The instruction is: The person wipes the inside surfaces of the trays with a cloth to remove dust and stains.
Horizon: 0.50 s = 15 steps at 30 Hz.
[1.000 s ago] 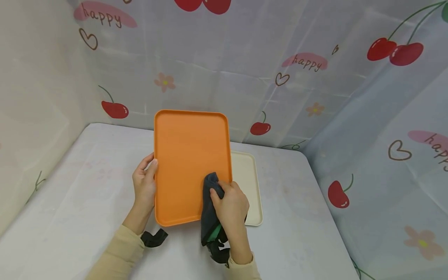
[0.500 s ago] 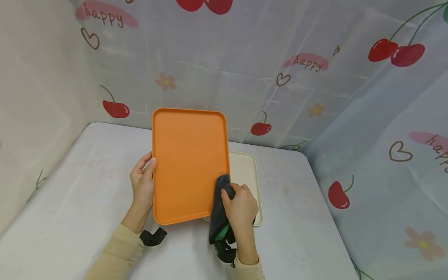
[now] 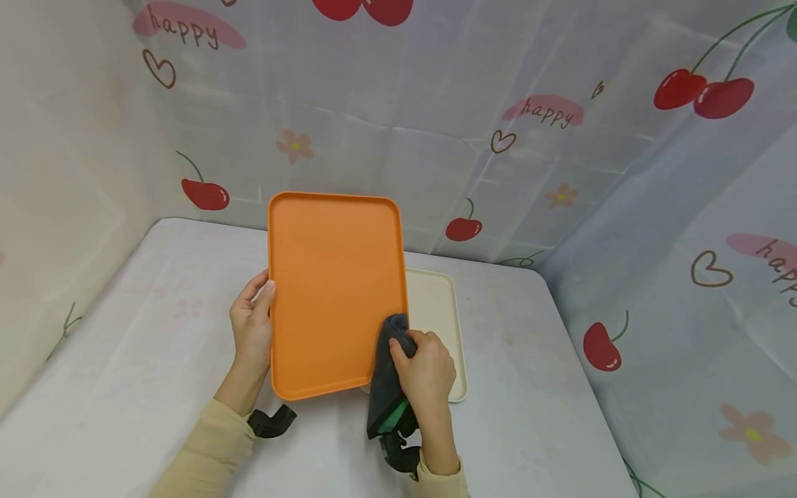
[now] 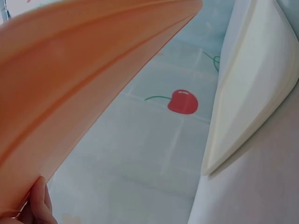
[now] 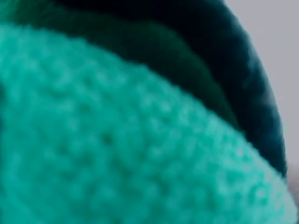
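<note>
An orange tray [image 3: 336,283] is held up off the table, tilted with its inner face toward the head camera. My left hand [image 3: 251,328] grips its left edge, thumb on the near side; in the left wrist view, fingers [image 4: 41,203] touch the tray's underside [image 4: 70,84]. My right hand [image 3: 426,370] pinches a dark grey cloth [image 3: 387,380] with a green side against the tray's lower right edge. Green fuzzy fabric of the cloth [image 5: 117,130] fills most of the right wrist view, hiding that hand.
Behind the orange tray, a cream tray [image 3: 457,332] lies on the white-covered table [image 3: 517,401], partly hidden. A curtain [image 3: 398,104] printed with cherries stands at the back and right side. Black wrist mounts [image 3: 272,422] hang below both hands.
My right hand and the cloth have moved right across the tray to its right edge, then slightly back left and down. The orange tray has shifted slightly left with my left hand.
</note>
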Motion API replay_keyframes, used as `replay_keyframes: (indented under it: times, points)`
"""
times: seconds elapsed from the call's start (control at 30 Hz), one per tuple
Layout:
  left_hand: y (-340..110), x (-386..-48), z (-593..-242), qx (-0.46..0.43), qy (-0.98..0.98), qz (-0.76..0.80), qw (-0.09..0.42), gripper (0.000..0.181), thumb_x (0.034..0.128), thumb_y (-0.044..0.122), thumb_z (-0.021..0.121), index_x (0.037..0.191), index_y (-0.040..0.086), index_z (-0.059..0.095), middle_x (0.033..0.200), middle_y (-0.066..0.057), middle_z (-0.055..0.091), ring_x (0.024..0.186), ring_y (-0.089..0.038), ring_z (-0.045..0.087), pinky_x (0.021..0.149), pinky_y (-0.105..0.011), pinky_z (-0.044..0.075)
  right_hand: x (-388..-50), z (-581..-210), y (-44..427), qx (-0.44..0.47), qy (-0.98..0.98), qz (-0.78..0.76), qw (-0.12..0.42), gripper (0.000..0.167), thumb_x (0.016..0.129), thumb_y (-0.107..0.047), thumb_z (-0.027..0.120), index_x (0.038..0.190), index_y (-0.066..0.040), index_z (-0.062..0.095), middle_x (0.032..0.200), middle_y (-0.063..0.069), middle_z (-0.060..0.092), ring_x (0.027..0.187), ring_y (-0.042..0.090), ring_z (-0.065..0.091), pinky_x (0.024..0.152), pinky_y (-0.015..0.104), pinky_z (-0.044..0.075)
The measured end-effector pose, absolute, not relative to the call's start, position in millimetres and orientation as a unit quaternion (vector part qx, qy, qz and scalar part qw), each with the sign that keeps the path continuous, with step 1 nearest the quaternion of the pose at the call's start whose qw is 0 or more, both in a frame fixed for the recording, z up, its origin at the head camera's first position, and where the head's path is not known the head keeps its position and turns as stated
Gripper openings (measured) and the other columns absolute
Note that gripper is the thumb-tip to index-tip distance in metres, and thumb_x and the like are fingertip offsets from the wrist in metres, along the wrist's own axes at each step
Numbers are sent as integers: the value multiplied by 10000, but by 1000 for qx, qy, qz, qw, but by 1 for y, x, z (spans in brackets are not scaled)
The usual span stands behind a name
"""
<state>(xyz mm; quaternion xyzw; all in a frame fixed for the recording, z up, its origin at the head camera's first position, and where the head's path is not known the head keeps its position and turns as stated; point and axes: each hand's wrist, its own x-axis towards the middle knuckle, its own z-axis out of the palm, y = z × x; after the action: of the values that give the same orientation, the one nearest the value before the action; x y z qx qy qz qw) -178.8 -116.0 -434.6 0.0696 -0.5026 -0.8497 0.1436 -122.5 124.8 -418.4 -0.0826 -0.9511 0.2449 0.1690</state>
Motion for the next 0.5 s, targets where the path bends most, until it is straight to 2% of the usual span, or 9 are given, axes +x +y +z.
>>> replay_keyframes:
  times: [0.27,0.5]
  points:
    - [-116,-180,-437,67,-486,-858,150,333,994,230,575,1277,56,605,943,-1,731,741,-108,718,639,-237,600,-119,-420,114,-56,-952,253,161,286,809,-326,777,1001,-114,773,807,49,659,677,243,624,519,320,472]
    - [-115,-180,-439,61,-491,-856,151,349,993,241,577,1285,50,597,959,-2,730,753,-111,720,650,-242,602,-116,-421,100,-22,-954,254,155,260,809,-323,781,975,-123,774,868,50,701,732,226,655,555,309,500]
